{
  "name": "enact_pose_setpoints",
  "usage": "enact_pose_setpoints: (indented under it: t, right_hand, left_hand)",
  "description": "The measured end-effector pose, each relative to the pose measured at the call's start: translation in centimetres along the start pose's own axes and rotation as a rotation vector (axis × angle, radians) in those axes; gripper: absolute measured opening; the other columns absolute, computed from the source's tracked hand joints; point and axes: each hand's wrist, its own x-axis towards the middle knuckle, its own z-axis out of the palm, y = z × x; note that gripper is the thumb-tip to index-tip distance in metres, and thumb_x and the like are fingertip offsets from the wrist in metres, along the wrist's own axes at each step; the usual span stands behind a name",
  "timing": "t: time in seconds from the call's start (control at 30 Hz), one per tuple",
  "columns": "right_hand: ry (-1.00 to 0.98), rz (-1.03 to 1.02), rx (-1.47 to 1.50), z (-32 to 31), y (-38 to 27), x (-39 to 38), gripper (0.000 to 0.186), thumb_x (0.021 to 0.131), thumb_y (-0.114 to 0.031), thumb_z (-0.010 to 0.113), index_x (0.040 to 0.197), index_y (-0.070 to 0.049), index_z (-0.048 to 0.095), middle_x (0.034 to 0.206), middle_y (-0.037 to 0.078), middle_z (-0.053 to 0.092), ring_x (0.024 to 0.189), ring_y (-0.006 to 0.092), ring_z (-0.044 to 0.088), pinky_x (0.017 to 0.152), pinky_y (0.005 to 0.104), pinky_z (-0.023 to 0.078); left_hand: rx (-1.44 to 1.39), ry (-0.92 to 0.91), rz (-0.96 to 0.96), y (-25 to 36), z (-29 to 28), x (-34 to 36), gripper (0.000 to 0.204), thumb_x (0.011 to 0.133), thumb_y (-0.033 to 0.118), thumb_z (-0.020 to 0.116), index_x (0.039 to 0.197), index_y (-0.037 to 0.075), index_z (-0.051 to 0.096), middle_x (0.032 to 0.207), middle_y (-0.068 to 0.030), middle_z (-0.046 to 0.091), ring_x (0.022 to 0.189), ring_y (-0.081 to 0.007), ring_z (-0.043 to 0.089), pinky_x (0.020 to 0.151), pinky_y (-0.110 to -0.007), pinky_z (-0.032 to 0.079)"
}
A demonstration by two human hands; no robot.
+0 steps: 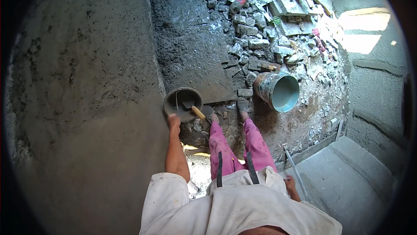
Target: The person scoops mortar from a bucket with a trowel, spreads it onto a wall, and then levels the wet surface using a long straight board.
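My left hand [174,121] is closed at the near edge of a dark round bucket [166,103], on the end of its thin wire handle [177,100]. Inside the bucket lies a trowel [198,112], its yellowish wooden grip leaning out over the rim toward my left foot. My right hand [289,184] hangs low beside my right hip, well away from the bucket. It is small and partly hidden by my shirt, so its fingers do not show clearly.
A large pail [263,88] with greyish liquid stands past my right foot. Broken bricks and rubble [258,43] are heaped beyond it. A plastered wall [95,83] rises on the left. Wet mortar [186,39] covers the ground ahead. A thin pole [296,172] leans near my right hand.
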Motion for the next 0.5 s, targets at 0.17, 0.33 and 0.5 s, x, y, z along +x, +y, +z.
enact_pose_setpoints:
  t: [0.17, 0.33, 0.5]
  right_hand:
    - [-0.245, -0.145, -0.082, 1.2, 3.5, 2.0, 0.036, 0.086, -0.014, 0.062, 0.121, -0.006, 0.057, 0.093, 0.012, 0.065, 0.085, 0.0209, 0.063, 0.079, 0.0353, 0.053]
    - [-0.531, -0.222, 0.293, -0.8, -5.0, 9.9, 0.037, 0.086, -0.015, 0.063, 0.121, -0.005, 0.057, 0.099, 0.012, 0.066, 0.091, 0.0213, 0.063, 0.085, 0.0358, 0.051]
    - [-0.255, -0.598, 0.0, -3.2, -13.6, 18.3, 0.041, 0.086, -0.018, 0.065, 0.123, -0.002, 0.058, 0.109, 0.011, 0.066, 0.101, 0.0188, 0.061, 0.092, 0.0337, 0.048]
  left_hand:
    - [-0.045, 0.307, 0.18, -3.7, -5.4, -5.9, 0.051, 0.084, 0.005, 0.05, 0.134, 0.008, 0.044, 0.13, -0.0157, 0.052, 0.119, -0.0291, 0.053, 0.098, -0.04, 0.043]
    - [-0.133, 0.322, 0.046, -9.9, -7.0, -16.5, 0.057, 0.08, 0.007, 0.053, 0.136, 0.009, 0.043, 0.125, -0.017, 0.056, 0.11, -0.0295, 0.057, 0.092, -0.041, 0.048]
    - [-0.404, 0.201, -0.26, -13.6, 0.8, -26.7, 0.051, 0.085, 0.018, 0.062, 0.133, 0.021, 0.045, 0.133, -0.0147, 0.048, 0.113, -0.0353, 0.052, 0.089, -0.061, 0.045]
